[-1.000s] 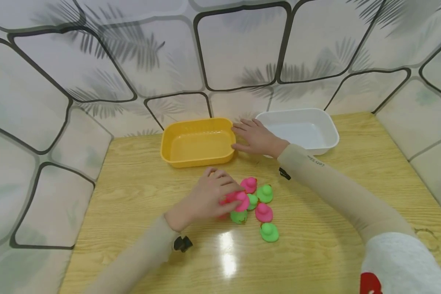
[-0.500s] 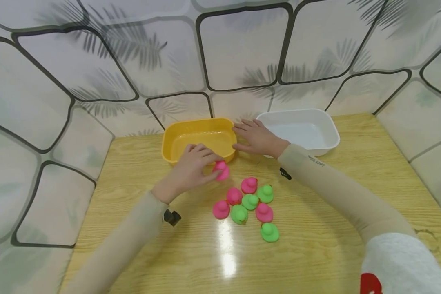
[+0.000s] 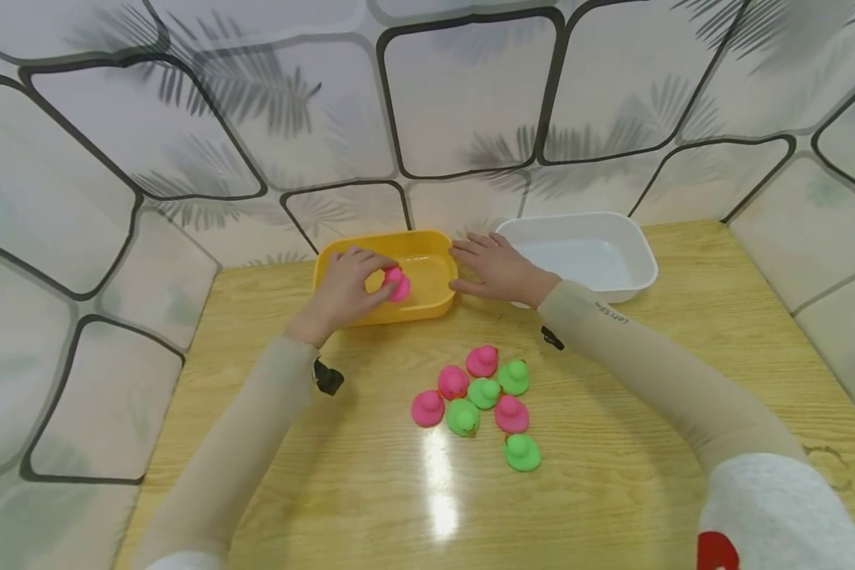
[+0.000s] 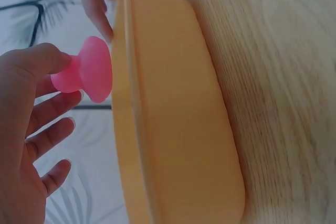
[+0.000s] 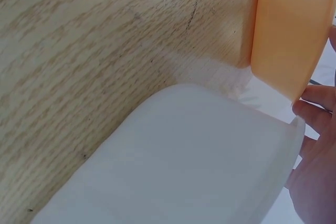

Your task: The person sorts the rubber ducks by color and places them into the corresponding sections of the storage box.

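My left hand (image 3: 343, 289) pinches a pink toy duck (image 3: 398, 286) between thumb and fingertips, over the yellow plastic basin (image 3: 433, 277). In the left wrist view the pink duck (image 4: 97, 72) shows its round, flared base turned toward the basin's rim, and the other fingers spread below the pinch. My right hand (image 3: 500, 269) lies with fingers extended between the two basins. Its fingertips (image 5: 310, 94) are right at the yellow basin's rim in the right wrist view, and the palm side is close to the white basin (image 3: 577, 245).
On the wooden table (image 3: 313, 491), several pink ducks (image 3: 428, 408) and green ducks (image 3: 522, 452) stand in a loose cluster in front of the basins. A patterned wall covering (image 3: 470, 95) rises behind the basins and along both sides.
My left hand has picked a pink duck out of the cluster and carried it up and leftward over the yellow basin. The right hand has stayed in place.
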### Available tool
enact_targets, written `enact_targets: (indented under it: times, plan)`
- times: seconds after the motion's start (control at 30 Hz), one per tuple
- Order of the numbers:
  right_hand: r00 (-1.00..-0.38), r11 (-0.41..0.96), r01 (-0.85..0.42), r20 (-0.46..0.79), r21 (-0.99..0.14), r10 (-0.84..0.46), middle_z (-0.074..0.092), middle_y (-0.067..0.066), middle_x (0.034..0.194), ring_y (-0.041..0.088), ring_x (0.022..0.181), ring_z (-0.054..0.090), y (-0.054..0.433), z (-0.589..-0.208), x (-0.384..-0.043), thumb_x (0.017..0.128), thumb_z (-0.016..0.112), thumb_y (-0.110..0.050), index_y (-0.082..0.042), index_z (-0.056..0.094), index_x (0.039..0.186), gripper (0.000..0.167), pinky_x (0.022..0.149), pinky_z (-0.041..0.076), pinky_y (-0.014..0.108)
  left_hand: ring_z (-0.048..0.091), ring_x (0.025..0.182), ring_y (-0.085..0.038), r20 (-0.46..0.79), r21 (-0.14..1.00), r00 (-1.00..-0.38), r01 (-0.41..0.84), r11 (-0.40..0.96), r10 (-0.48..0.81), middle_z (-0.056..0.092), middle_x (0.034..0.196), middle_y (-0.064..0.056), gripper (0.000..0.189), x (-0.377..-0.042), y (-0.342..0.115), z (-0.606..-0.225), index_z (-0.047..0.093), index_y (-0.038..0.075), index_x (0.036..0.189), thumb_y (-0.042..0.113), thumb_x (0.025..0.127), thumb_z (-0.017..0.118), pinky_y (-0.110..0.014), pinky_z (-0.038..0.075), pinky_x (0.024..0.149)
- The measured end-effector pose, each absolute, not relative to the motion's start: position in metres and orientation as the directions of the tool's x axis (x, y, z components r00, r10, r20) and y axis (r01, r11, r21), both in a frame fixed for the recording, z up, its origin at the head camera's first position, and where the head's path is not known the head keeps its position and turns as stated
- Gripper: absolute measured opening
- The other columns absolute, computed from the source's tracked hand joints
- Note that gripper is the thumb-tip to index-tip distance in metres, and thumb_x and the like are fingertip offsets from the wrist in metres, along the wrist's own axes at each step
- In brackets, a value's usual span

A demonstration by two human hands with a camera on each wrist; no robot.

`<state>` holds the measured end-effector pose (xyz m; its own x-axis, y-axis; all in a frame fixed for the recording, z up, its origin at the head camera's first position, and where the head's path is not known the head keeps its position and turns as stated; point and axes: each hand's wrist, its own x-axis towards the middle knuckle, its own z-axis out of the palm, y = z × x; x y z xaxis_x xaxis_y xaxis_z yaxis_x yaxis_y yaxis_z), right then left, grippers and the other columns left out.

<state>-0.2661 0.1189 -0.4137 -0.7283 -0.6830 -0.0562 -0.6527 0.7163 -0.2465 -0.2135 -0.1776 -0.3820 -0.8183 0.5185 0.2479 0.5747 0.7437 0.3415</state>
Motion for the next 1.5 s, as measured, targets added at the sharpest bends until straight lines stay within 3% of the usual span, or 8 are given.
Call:
enact_targets:
  times: [0.3,0.67,1.03,1.4,1.5]
  plan:
    - [-0.728,0.716,-0.657,-0.048,-0.235,-0.684,0.036,0.017,0.166,0.040,0.157,0.021,0.118,-0.417,-0.266,0.106,0.054,-0.051,-0.003,0.039,0.159,0.073,0.124,0.014,0.062,0.055,0.126,-0.039,0.106,0.331,-0.902,0.428,0.841,0.418,0.072,0.126,-0.013,0.035,-0.238,-0.193,-0.398,0.072,0.005,0.126,0.030,0.102,0.067,-0.064,0.033,0.107]
    - [-0.727,0.718,-0.660,-0.052,-0.223,-0.684,0.034,0.017,0.167,0.040,0.157,0.021,0.119,-0.416,-0.268,0.107,0.052,-0.051,-0.003,0.038,0.160,0.074,0.124,0.013,0.062,0.055,0.116,-0.037,0.026,0.306,-0.925,0.369,0.878,0.380,0.071,0.121,-0.013,0.032,-0.245,-0.198,-0.405,0.072,0.007,0.126,0.028,0.103,0.066,-0.064,0.034,0.106]
    - [-0.726,0.719,-0.651,-0.078,-0.245,-0.684,0.030,0.017,0.169,0.040,0.157,0.019,0.119,-0.418,-0.266,0.107,0.050,-0.052,-0.003,0.034,0.162,0.075,0.124,0.012,0.063,0.058,0.106,-0.035,0.137,0.339,-0.891,0.452,0.825,0.432,0.074,0.112,-0.010,0.027,-0.216,-0.191,-0.401,0.076,0.007,0.118,0.027,0.101,0.071,-0.057,0.038,0.096]
    - [-0.729,0.724,-0.655,-0.071,-0.215,-0.680,0.032,0.017,0.168,0.040,0.156,0.022,0.119,-0.418,-0.268,0.107,0.050,-0.052,-0.003,0.037,0.161,0.073,0.124,0.014,0.062,0.063,0.096,-0.029,0.300,0.274,-0.774,0.630,0.727,0.557,0.075,0.103,-0.006,0.024,-0.174,-0.156,-0.394,0.077,0.008,0.113,0.023,0.095,0.078,-0.051,0.043,0.085]
    - [-0.730,0.724,-0.654,-0.065,-0.220,-0.680,0.033,0.017,0.168,0.040,0.156,0.022,0.119,-0.419,-0.267,0.108,0.050,-0.052,-0.003,0.037,0.161,0.073,0.124,0.014,0.062,0.063,0.098,-0.028,0.303,0.271,-0.748,0.661,0.699,0.590,0.075,0.105,-0.005,0.024,-0.163,-0.145,-0.394,0.077,0.009,0.114,0.022,0.094,0.079,-0.051,0.045,0.090]
